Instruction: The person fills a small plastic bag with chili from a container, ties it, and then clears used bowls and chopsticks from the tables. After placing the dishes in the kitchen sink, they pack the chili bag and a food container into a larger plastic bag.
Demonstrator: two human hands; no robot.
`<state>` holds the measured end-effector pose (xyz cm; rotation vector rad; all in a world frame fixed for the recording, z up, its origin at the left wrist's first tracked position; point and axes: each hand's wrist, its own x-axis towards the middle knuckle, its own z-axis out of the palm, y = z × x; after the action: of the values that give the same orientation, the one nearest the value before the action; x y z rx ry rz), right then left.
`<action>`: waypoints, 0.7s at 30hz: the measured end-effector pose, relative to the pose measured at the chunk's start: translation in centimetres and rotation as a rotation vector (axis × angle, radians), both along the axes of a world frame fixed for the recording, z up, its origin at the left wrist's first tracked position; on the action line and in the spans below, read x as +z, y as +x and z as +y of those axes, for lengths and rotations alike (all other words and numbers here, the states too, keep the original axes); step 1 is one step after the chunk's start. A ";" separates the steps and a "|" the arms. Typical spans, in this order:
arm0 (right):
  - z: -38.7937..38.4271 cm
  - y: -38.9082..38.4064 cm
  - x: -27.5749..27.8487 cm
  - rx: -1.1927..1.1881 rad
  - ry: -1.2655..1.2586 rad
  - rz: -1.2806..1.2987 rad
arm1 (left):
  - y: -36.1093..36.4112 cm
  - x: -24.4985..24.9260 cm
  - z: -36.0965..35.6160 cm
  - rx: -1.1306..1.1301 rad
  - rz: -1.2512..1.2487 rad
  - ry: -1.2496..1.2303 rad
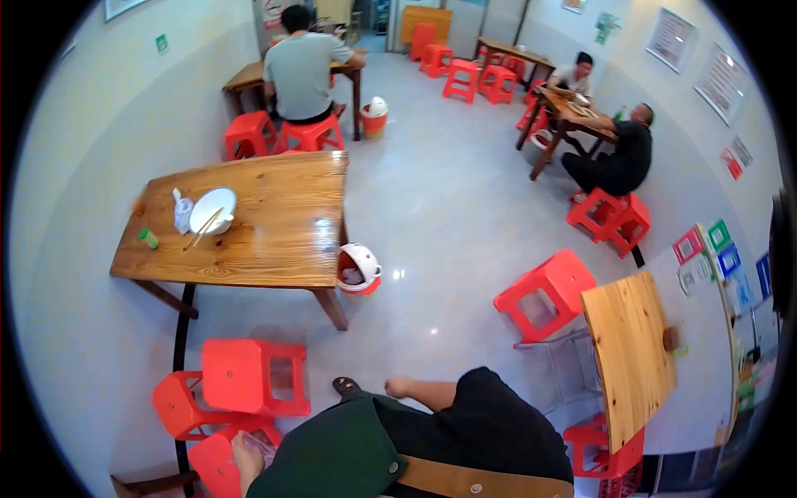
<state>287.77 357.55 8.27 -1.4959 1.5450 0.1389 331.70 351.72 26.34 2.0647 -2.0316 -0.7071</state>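
Observation:
My left hand (246,458) is low at the left, with fingers closed on a crumpled pale purple cloth (266,450). It is in front of a red plastic stool (217,461), partly hiding it. My right hand (399,387) hangs in front of my body over the floor, its fingers curled and nothing visible in them. Ahead to the left stands a wooden table (286,216). On it are a white bowl (213,205) with chopsticks (203,230) across its rim, a tissue pack (182,212) and a small green container (149,238).
More red stools (245,375) stand at the left. A bin (359,270) sits beside the table. To the right are a stool (548,290) and a small wooden table (631,353). Seated people (303,79) occupy tables farther back; pale floor (432,207) runs between.

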 end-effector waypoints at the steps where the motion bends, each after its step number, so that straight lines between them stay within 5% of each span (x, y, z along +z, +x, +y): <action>1: -3.4 0.3 1.1 -0.119 -0.090 -0.068 | -0.4 0.9 -1.2 0.085 0.058 -0.102; 3: -9.9 0.6 6.6 -0.097 -0.219 -0.144 | -0.8 4.3 -3.8 0.089 0.103 -0.154; 9: -21.3 1.7 9.9 -0.056 -0.382 -0.277 | -1.2 6.1 -6.9 0.370 -0.062 -0.099; 15: -20.7 2.5 10.8 -0.043 -0.219 -0.376 | 0.7 6.6 -11.5 0.373 -0.113 0.021; 17: -20.8 1.6 9.2 0.178 -0.322 -0.365 | 1.4 6.6 -13.4 0.368 -0.136 0.022; 21: -24.2 3.5 13.5 0.137 -0.249 -0.259 | 2.5 6.0 -17.5 0.337 -0.080 -0.031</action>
<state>291.24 333.38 21.81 -1.7400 1.2865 -0.1696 334.18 334.25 32.32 2.3678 -1.6543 -0.5363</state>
